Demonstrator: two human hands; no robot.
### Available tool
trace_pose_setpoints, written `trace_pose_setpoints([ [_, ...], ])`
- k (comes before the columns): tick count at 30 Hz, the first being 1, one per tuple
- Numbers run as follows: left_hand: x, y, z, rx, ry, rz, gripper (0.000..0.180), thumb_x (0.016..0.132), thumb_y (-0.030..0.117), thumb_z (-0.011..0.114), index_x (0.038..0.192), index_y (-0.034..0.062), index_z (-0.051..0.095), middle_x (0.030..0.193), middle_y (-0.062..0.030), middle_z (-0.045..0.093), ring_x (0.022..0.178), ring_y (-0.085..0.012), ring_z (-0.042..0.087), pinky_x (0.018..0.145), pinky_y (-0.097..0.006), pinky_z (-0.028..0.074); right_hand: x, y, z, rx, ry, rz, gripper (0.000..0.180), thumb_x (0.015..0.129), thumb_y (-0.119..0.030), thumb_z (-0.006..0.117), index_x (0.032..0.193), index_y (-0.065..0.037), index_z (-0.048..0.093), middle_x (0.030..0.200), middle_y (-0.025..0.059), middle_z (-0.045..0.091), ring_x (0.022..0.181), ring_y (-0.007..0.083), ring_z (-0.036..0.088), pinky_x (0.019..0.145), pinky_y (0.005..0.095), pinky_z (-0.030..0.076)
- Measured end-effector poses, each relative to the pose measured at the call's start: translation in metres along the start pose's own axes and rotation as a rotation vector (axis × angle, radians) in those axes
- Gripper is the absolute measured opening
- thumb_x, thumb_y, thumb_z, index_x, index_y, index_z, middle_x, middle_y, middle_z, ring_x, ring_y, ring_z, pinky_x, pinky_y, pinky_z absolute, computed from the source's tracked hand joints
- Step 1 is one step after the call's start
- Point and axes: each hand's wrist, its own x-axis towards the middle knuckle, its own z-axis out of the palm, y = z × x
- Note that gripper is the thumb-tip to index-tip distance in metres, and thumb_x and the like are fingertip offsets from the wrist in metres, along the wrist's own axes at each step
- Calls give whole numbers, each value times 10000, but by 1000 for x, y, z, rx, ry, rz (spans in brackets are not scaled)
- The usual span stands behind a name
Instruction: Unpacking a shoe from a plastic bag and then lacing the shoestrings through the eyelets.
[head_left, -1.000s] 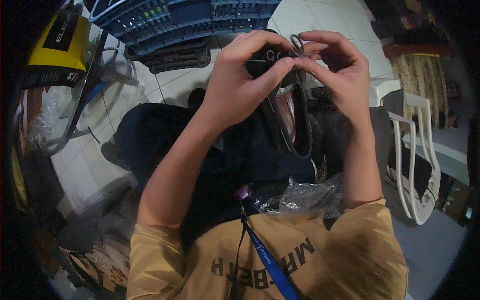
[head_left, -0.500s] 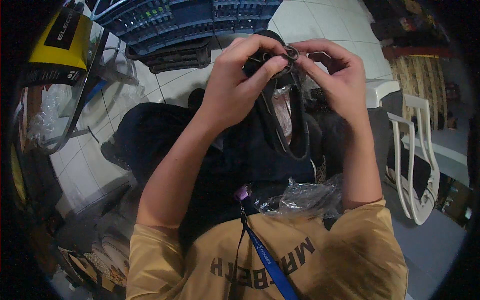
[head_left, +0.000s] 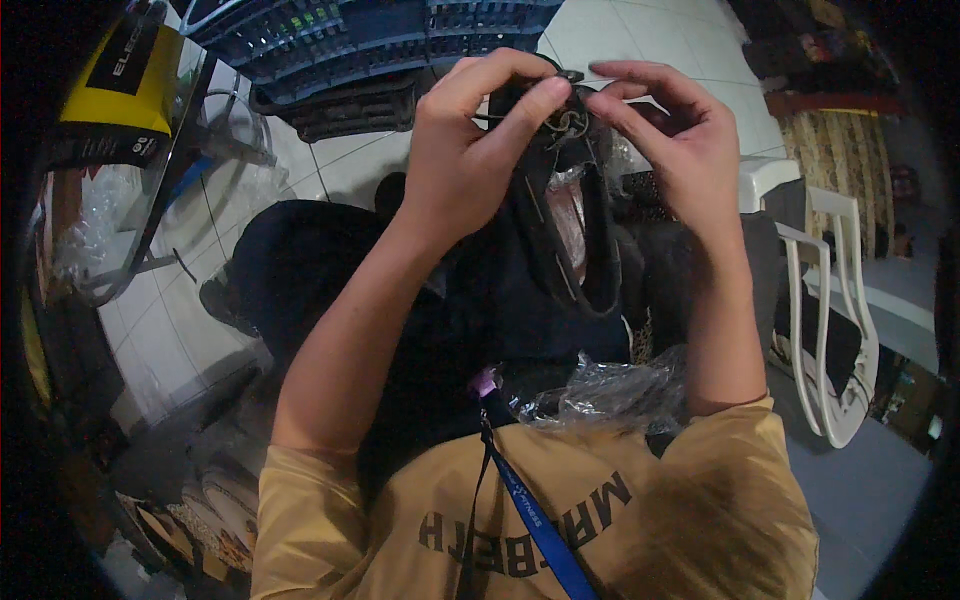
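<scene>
A dark shoe (head_left: 612, 240) rests on my lap, its heel end toward me. Crumpled clear wrapping (head_left: 568, 215) shows inside its opening. My left hand (head_left: 480, 130) is closed at the lacing near the toe end, thumb and forefinger pinching a dark shoelace (head_left: 572, 122). Loops of the lace stand out beside the fingertips. My right hand (head_left: 680, 120) is just right of the loops, its forefinger and thumb apart and the thumb tip close to the lace. The toe of the shoe is mostly hidden behind my left hand.
A blue plastic crate (head_left: 400, 40) stands ahead on a black crate (head_left: 345, 112). Right of me is a white plastic chair (head_left: 845, 330). Clear plastic wrap (head_left: 620, 395) lies on my lap by a blue lanyard (head_left: 530, 510). A yellow and black bag (head_left: 115, 90) is at left.
My right finger and thumb have parted from the loop they were pinching. My left hand has shifted slightly upward, still pinching the lace. The shoe has barely moved.
</scene>
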Motion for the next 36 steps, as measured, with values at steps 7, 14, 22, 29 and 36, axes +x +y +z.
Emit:
trace_pose_setpoints([
  [7, 1, -3, -2, -224, -21, -126, 223, 1094, 190, 613, 1018, 4, 709, 979, -11, 717, 927, -74, 640, 857, -228, 493, -1, 3, 2, 56, 0, -2, 187, 1035, -116, 716, 1173, 6, 746, 1023, 17, 742, 881, 56, 650, 793, 228, 527],
  [14, 4, -12, 0, -109, -65, -10, 260, 1070, 161, 561, 911, -10, 676, 1005, -53, 704, 974, -134, 627, 929, -282, 472, -1, 19, 4, 219, -77, 74, 179, 1089, -146, 578, 1134, 1, 671, 1037, 2, 678, 990, 75, 586, 881, 258, 474],
  [22, 12, -12, -3, -181, -95, -31, 226, 1000, 180, 629, 873, 30, 741, 979, -56, 732, 1003, -198, 653, 998, -343, 463, 3, 17, 7, 79, -10, -91, 140, 1063, -121, 628, 1091, 4, 685, 1030, 16, 710, 921, 75, 638, 830, 245, 506],
  [29, 11, -13, -5, -126, -97, -2, 204, 1052, 157, 674, 1040, -19, 777, 1060, -68, 745, 1041, -155, 681, 972, -297, 503, -2, 8, 0, 146, 23, -16, 149, 1019, -110, 737, 1116, 3, 732, 1029, 20, 742, 944, 77, 682, 848, 235, 535],
  [36, 13, -3, -6, -123, -106, -63, 214, 1006, 168, 759, 1111, -15, 789, 1090, -55, 777, 1034, -116, 697, 942, -273, 531, -5, 9, 1, 103, -17, -97, 188, 907, -60, 851, 1056, -14, 747, 1011, -8, 738, 871, 60, 637, 768, 218, 499],
])
